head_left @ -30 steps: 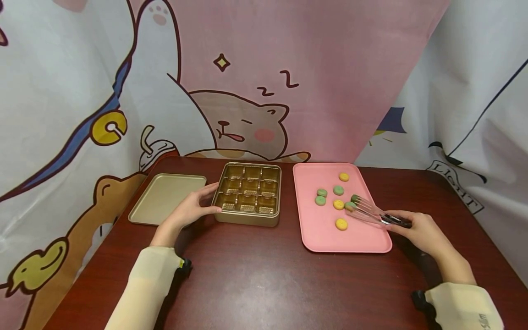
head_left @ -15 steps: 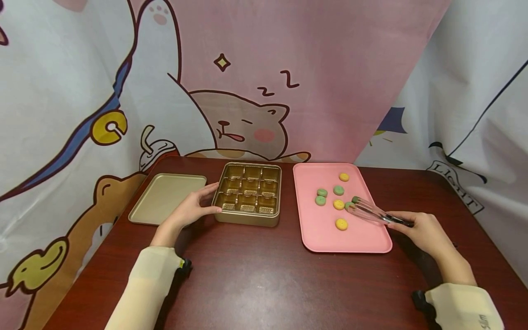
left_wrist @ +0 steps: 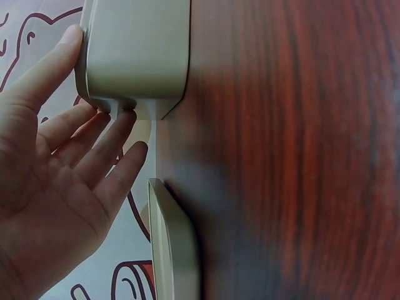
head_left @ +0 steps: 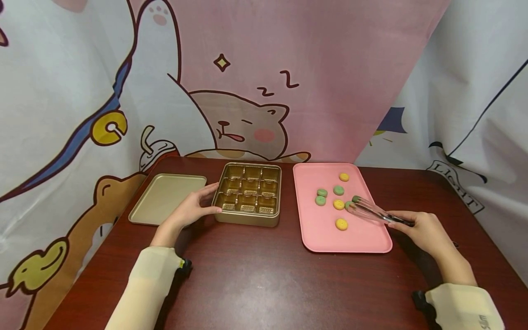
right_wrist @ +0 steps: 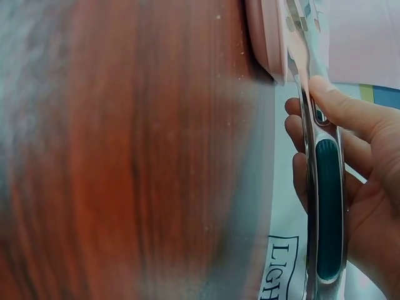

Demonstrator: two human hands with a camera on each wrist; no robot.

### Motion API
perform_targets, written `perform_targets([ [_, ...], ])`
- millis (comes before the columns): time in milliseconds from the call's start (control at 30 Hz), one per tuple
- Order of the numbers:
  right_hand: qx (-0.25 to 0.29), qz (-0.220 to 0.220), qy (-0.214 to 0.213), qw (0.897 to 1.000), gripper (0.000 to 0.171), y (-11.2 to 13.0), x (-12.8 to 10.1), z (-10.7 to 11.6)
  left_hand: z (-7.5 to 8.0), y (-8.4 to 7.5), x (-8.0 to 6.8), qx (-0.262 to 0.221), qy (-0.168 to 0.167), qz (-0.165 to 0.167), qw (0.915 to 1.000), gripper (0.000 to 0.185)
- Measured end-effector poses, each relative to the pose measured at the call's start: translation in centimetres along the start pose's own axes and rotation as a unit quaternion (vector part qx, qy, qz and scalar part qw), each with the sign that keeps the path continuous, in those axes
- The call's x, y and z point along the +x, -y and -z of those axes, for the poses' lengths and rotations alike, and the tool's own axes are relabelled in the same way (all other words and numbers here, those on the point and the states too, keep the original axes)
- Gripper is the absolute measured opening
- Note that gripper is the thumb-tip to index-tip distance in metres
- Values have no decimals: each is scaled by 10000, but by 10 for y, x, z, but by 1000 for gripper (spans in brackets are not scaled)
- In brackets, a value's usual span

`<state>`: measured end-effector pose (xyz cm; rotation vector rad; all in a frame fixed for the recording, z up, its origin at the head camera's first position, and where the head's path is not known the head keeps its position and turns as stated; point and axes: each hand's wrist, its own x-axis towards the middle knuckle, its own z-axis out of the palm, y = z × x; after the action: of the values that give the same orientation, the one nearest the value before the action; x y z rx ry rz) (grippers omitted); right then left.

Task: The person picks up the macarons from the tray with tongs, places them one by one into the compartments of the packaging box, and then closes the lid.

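Observation:
My left hand (head_left: pixel 190 207) touches the near left corner of a gold tin (head_left: pixel 247 220), thumb at its rim and fingertips against its side. In the left wrist view the palm is open beside the tin. A clear divided insert (head_left: pixel 249 187) with square compartments fills the tin. My right hand (head_left: pixel 420 231) grips metal tongs (head_left: pixel 377 213) with dark handle inlays and fork-like ends. Their tips reach over a pink tray (head_left: pixel 321 236), right at two small green round cookies (head_left: pixel 349 205). Other green cookies (head_left: pixel 320 200) and yellow cookies (head_left: pixel 341 224) lie on the tray.
A flat gold lid (head_left: pixel 165 197) lies left of the tin, partly behind my left hand. All stand on a dark red-brown wooden table (head_left: pixel 255 279). A cartoon-printed cloth (head_left: pixel 330 91) hangs right behind the table's far edge.
The tong ends have drawn closer together around the green cookies, and the right hand has turned slightly. My left hand and the tin have stayed put.

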<state>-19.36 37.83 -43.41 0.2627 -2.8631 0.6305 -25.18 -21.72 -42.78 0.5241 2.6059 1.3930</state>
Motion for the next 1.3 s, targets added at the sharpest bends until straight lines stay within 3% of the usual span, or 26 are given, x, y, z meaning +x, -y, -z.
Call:
perform_targets([
  [1300, -143, 55, -381, 9992, 24, 3, -1, 8, 0, -3, 0, 29, 3, 38, 10000, 80],
])
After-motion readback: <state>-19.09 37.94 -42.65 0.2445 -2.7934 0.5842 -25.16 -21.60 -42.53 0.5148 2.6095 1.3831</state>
